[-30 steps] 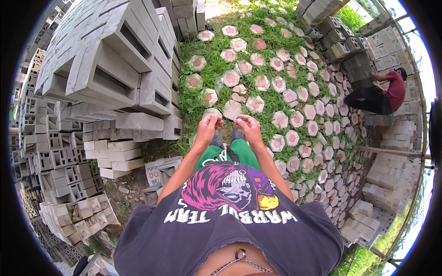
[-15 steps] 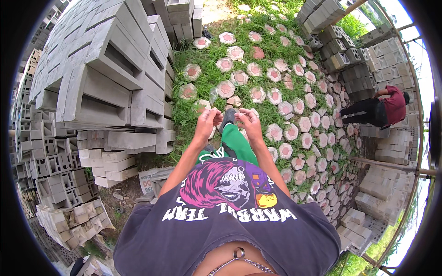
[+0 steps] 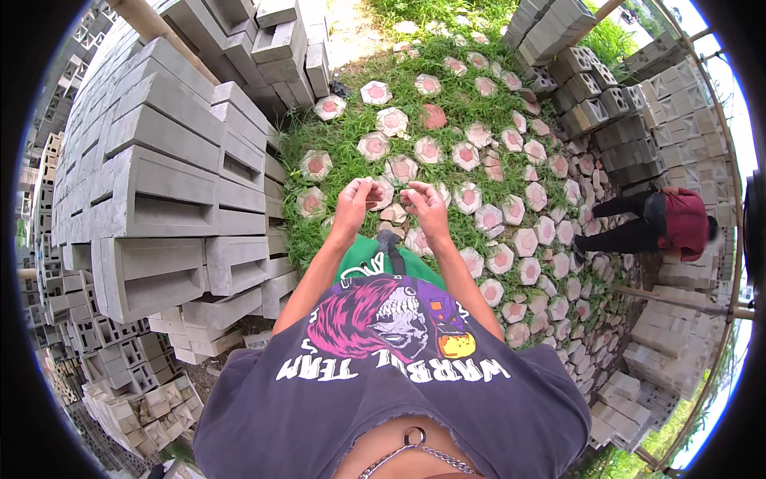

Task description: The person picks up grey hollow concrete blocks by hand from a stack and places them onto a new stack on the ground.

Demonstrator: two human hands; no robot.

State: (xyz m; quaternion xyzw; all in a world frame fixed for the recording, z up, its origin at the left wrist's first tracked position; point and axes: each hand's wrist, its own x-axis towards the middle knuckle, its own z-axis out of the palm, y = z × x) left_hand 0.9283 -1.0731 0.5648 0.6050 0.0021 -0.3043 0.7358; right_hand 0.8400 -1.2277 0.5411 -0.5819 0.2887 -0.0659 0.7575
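Observation:
Both my hands are raised in front of me over the path, a short gap apart. My left hand (image 3: pixel 356 207) has its fingers curled in and its thumb pressed to the fingertips. What it pinches, if anything, is too small to make out. My right hand (image 3: pixel 425 209) is bent the same way, its fingertips pointing toward the left hand. Anything between those fingers is also too small to name. Below them lie hexagonal paving stones (image 3: pixel 401 168) with reddish centres, set in green grass (image 3: pixel 349 144). Neither hand touches the stones or the blocks.
Tall stacks of grey concrete blocks (image 3: pixel 171 191) stand close on my left, with more blocks (image 3: pixel 281 44) ahead. At right, a person in a dark red shirt (image 3: pixel 684 226) stands by other block stacks (image 3: pixel 678 140). A bamboo pole (image 3: pixel 163 36) crosses the left stack.
I have moved forward along the path, and the left stacks have shifted in view. My hands stay raised and curled, slightly farther apart. The person at right has changed stance.

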